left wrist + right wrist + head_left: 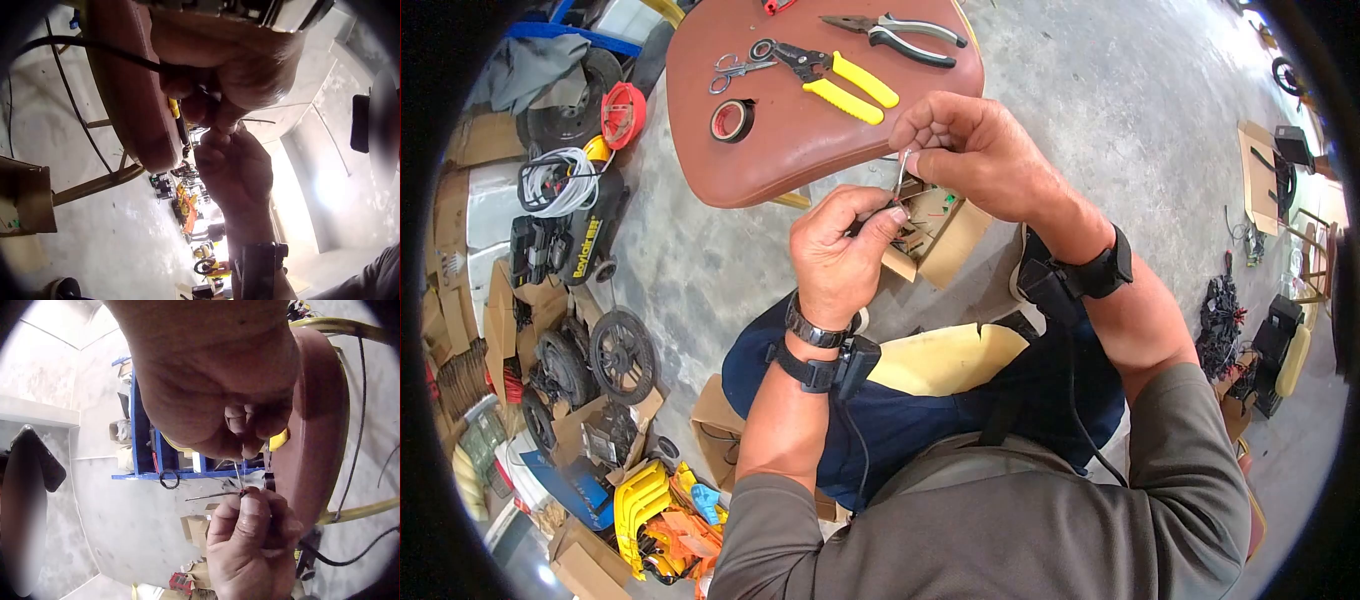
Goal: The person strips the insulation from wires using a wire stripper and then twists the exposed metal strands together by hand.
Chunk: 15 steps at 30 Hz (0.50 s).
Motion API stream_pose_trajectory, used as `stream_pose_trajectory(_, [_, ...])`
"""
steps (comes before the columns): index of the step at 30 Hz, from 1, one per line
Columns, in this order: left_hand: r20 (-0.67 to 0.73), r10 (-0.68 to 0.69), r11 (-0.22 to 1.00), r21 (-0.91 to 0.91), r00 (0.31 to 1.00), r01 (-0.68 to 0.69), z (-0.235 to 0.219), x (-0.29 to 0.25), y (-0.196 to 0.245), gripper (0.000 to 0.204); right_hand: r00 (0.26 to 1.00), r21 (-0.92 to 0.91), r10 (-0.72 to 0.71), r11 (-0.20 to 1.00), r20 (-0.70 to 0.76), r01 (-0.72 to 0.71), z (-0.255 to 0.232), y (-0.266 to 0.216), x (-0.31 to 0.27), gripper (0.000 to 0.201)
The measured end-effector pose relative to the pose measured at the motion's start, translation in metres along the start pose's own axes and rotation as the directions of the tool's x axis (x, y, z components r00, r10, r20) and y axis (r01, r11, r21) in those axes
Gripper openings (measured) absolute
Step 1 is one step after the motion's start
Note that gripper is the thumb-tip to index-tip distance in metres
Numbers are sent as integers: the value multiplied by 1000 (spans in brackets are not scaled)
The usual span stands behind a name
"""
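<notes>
In the head view the left hand (837,245) pinches dark, thin wires (897,206) between thumb and index finger. Just above and right of it, the right hand (990,160) pinches the upper end of a light, thin strand (903,170) that runs down to the left fingertips. Seen from the right wrist, the strand (239,475) spans the short gap between the right hand (212,394) and the left hand (253,544), and a dark wire end (209,497) sticks out sideways from the left fingertips. The left wrist view shows both hands' fingertips close together; what they grip is mostly hidden.
On the brown stool seat (800,165) lie yellow-handled wire strippers (845,90), pliers (900,38), small scissors (735,72) and a black tape roll (732,121). Beneath the hands stands an open cardboard box (950,245) with scraps. Wheels, boxes and tools crowd the left floor.
</notes>
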State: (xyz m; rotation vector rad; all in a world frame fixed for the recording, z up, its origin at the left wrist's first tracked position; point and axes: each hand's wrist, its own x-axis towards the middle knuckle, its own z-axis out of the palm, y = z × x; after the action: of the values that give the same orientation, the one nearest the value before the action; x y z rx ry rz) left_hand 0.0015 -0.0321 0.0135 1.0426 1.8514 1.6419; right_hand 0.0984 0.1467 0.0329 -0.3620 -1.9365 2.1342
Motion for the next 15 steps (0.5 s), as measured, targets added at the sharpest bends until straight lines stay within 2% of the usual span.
stream_pose_trajectory(8, [26, -100, 988, -116, 995, 102, -1, -5, -7, 12, 999, -74, -41, 996, -1, 40, 1, -4, -2, 13])
stream_pose_trajectory(11, [46, -183, 950, -250, 982, 189, 0, -6, -8, 12, 997, -85, -73, 994, -11, 72, 2, -1, -2, 12])
stream_pose_trajectory(15, [48, -155, 950, -266, 987, 162, 0, -6, -12, 12, 997, -93, -79, 993, -17, 78, 3, 1, -2, 13])
